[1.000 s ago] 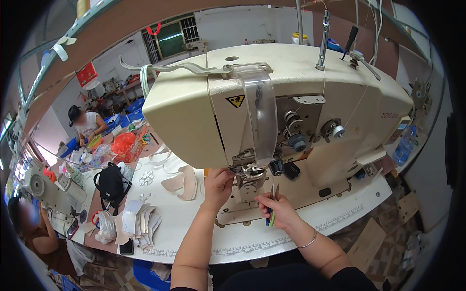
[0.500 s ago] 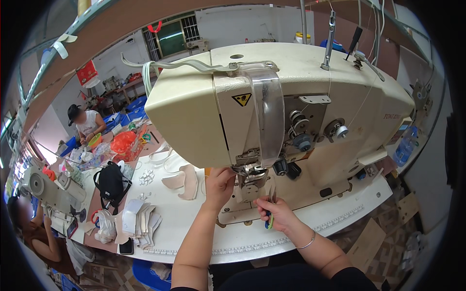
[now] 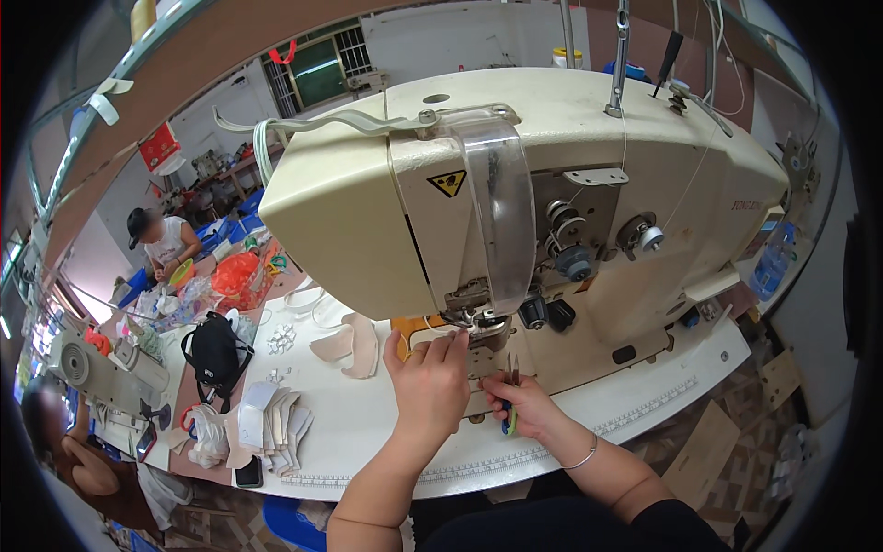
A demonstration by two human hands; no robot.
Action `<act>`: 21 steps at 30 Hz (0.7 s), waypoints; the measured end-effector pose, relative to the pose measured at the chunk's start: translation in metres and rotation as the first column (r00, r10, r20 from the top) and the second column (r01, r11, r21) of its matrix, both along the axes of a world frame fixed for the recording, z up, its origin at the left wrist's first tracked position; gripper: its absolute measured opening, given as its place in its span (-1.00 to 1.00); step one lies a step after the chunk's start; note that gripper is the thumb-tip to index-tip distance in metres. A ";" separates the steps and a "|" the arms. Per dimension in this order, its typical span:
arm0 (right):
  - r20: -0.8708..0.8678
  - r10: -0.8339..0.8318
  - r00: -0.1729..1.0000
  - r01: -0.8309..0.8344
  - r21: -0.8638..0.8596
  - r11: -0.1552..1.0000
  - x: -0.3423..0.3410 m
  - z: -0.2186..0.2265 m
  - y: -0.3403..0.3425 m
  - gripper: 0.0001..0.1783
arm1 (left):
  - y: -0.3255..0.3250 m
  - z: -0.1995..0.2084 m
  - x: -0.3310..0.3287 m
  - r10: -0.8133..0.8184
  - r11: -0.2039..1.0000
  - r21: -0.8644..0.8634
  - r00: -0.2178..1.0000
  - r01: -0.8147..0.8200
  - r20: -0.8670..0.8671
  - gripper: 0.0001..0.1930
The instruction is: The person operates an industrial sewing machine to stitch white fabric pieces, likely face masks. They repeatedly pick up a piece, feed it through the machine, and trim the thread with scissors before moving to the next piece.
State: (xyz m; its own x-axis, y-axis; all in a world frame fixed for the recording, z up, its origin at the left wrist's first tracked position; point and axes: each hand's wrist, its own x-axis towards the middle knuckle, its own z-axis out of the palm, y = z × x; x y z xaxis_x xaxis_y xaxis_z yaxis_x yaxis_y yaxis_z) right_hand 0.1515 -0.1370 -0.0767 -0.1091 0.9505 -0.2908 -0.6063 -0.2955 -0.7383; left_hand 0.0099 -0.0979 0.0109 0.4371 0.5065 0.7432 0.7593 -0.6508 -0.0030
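Note:
In front of me stands a large cream sewing machine [image 3: 349, 221]. My left hand [image 3: 430, 386] is raised at its presser foot [image 3: 487, 324], fingers stretched upward and thumb apart; no held thing shows in it. The fingers cover part of the needle area, and whether they touch the foot I cannot tell. Just right of it, my right hand [image 3: 526, 403] is closed around small scissors [image 3: 514, 366] with blue and green handles, blades pointing up. Its thumb and forefinger come together near the machine's plate, and anything fine between them is too small to see.
Left of the machine lie beige curved pieces [image 3: 354, 348], small white bits [image 3: 281, 339], a stack of pale cut pieces [image 3: 271, 419], a phone [image 3: 248, 473] and a black backpack [image 3: 217, 354]. Two other people sit at the left. A blue tub [image 3: 299, 524] is below the table.
My left hand has moved right and opened from a pinch beside the needle area, its back now toward me. The right hand keeps hold of the scissors almost in place. The view has shifted slightly.

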 end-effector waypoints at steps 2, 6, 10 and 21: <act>-0.002 0.003 1.000 -0.003 -0.006 1.000 0.000 0.000 -0.001 -0.82 | 0.000 -0.004 0.000 0.002 1.000 0.015 1.000 -0.002 0.012 -0.77; -0.011 0.004 1.000 -0.004 -0.027 1.000 0.003 -0.006 0.001 -0.82 | 0.002 -0.009 0.002 0.001 1.000 0.016 0.998 -0.002 0.058 -0.77; 0.002 -0.005 1.000 0.005 -0.023 1.000 0.002 -0.001 0.001 -0.83 | 0.004 -0.012 0.005 -0.016 1.000 -0.023 0.991 0.019 0.137 -0.78; -0.001 -0.069 0.998 0.069 -0.026 0.997 0.009 0.001 0.001 -0.85 | 0.038 -0.024 -0.004 -0.072 0.675 -0.448 0.657 0.586 0.751 -0.75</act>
